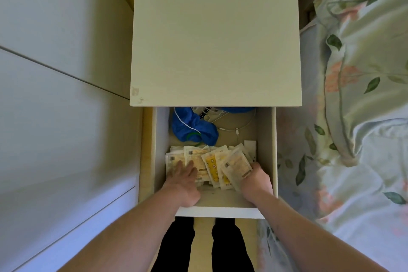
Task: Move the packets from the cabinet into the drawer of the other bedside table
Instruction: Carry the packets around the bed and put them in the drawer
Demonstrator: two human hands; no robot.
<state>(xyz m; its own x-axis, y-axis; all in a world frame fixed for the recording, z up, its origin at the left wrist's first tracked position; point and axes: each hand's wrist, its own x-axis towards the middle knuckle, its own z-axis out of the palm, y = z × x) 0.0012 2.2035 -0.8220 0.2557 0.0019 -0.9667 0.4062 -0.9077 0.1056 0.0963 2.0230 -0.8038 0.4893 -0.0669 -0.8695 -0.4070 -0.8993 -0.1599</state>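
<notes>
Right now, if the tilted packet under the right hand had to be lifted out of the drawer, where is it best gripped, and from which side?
Probably by its near short edge, from the drawer front. The tilted packet lies flat, topmost on the fanned packets, and that edge overhangs toward the front, where the right hand already curls round it. The left hand presses flat on the others.

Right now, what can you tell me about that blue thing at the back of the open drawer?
The blue fabric item looks like thin, crumpled cloth or plastic sheeting, bunched at the drawer's back left, partly hidden under the bedside table top. A white cable crosses it and a green ring rests on its near edge. It lies just behind the packets; neither hand touches it.
</notes>
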